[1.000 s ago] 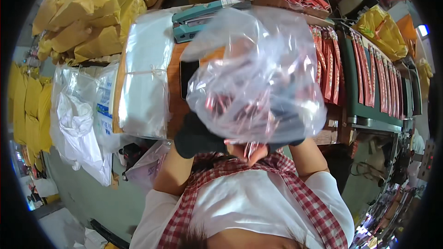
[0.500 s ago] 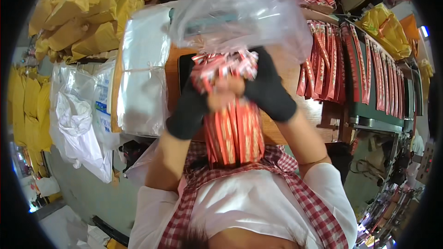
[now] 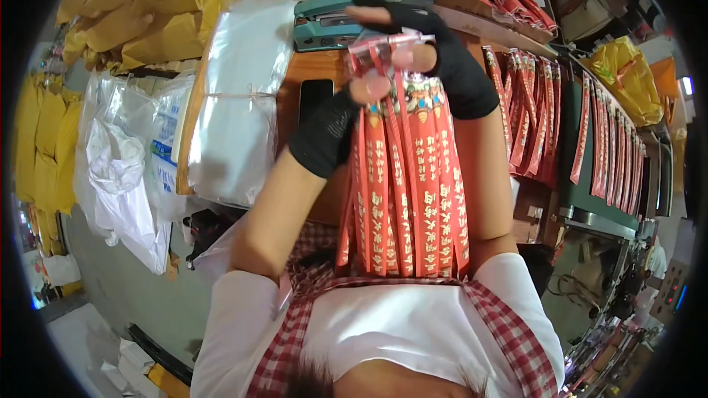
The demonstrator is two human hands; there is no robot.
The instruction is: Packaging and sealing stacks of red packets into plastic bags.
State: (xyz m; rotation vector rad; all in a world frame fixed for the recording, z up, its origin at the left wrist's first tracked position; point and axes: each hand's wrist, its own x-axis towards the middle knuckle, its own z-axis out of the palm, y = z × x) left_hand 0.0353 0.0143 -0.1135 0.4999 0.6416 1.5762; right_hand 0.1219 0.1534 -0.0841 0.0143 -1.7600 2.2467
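Observation:
A thick bundle of long, narrow red printed packets (image 3: 413, 199) stretches from the table to my checked apron. My left hand (image 3: 332, 129), in a black fingerless glove, closes on the bundle's upper left side, with the thumb on top. My right hand (image 3: 461, 70), gloved the same way, is at the bundle's top end. Its thumb lies over the crumpled, shiny ends, and a finger stretches left, apart from the thumb, over a teal stapler (image 3: 318, 23). Its other fingers are partly hidden.
Stacked clear plastic bags (image 3: 232, 133) lie left of a black phone (image 3: 316, 99) on the wooden table. More red packets (image 3: 531, 107) stand at the right, beside others on a green surface (image 3: 575, 184). Yellow wrapped parcels (image 3: 162, 0) fill the far left.
The large clear bag blurred above the bundle is gone from there, uncovering the stapler. My hands have separated somewhat; the right has opened and moved up, and the bundle has shifted right.

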